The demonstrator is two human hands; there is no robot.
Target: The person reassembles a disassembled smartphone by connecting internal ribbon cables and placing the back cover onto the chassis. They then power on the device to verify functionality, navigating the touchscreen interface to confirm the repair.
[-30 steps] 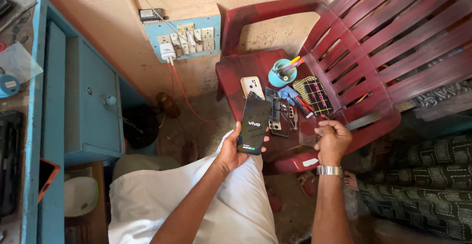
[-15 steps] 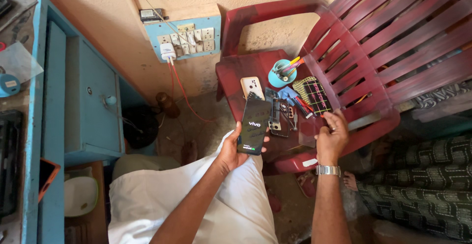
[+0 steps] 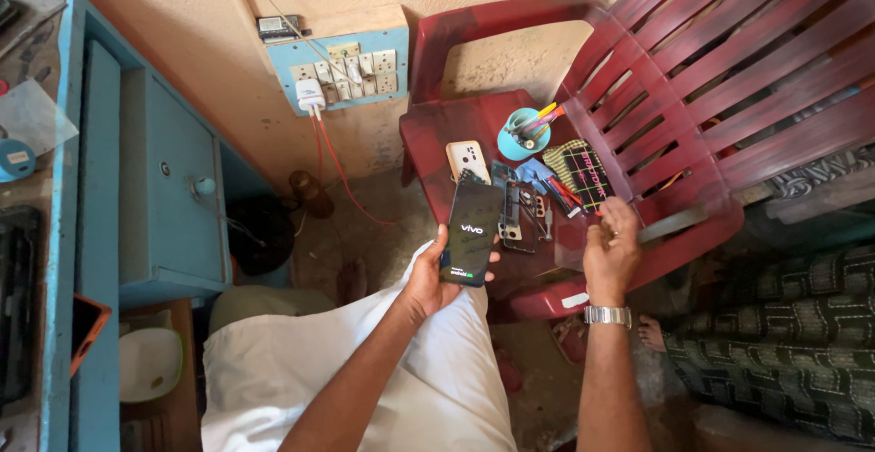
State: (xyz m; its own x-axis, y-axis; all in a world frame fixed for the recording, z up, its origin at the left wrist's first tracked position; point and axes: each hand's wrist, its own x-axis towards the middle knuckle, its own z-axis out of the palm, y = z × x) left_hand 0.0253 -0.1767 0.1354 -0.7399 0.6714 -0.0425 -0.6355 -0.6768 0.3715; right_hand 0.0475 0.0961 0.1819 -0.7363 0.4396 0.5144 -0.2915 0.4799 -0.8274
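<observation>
Head view looks down on a red plastic chair (image 3: 729, 97) whose seat serves as the work surface, standing against a tan wall beside a blue cabinet (image 3: 155, 188). Above the seat, a blue switchboard (image 3: 342, 65) is fixed to the wall, with a white charger (image 3: 310, 97) plugged in and red wires hanging from it.

The person's white-clad lap (image 3: 365, 379) fills the lower middle of the frame. The left hand (image 3: 437, 279) grips a black smartphone (image 3: 472, 233) from below, fingers wrapped round its lower edges, the lit screen facing up. The phone is held in the air over the front edge of the seat, just in front of the parts lying there.

The right hand (image 3: 612, 247), with a metal wristwatch (image 3: 608, 315) at the wrist and a ring on one finger, rests at the seat's front right, knuckles up and fingers curled under; whether it holds anything cannot be told.

On the seat lie a white phone back cover (image 3: 467, 159), an opened phone body (image 3: 513, 220) with small tools beside it, a dark patterned pouch (image 3: 583, 171) and a blue cup (image 3: 522, 135) holding coloured tools.
</observation>
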